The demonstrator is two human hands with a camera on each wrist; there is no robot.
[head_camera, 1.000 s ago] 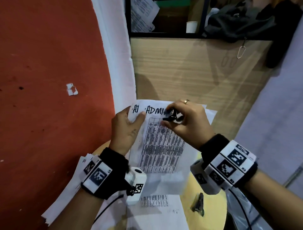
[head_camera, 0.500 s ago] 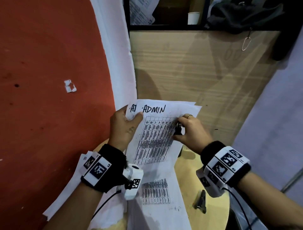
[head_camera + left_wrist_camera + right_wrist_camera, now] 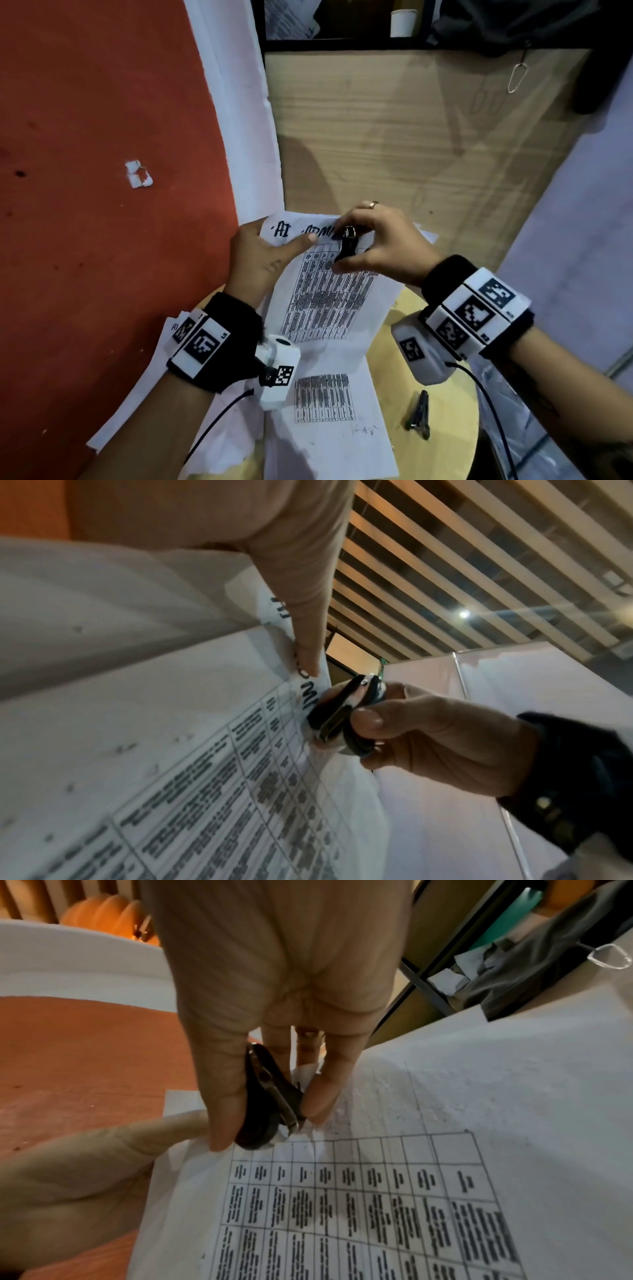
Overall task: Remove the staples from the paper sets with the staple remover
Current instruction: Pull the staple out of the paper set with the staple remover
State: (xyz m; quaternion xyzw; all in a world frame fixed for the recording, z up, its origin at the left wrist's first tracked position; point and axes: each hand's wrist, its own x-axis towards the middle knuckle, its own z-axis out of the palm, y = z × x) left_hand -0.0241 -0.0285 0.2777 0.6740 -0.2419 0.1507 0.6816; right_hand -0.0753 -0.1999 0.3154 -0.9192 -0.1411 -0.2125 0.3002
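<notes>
We are pinching the paper set (image 3: 329,301) at its top-left corner with our left hand (image 3: 260,260), thumb lying across the sheet. Just right, our right hand (image 3: 380,246) is gripping the black staple remover (image 3: 346,247) between thumb and fingers, its long axis standing steeply, claws pointing down onto the top edge.

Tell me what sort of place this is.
Probably an office: printed table sheets headed in marker, a wooden counter with papers shelved above, a paper cup, and a slatted ceiling.
</notes>
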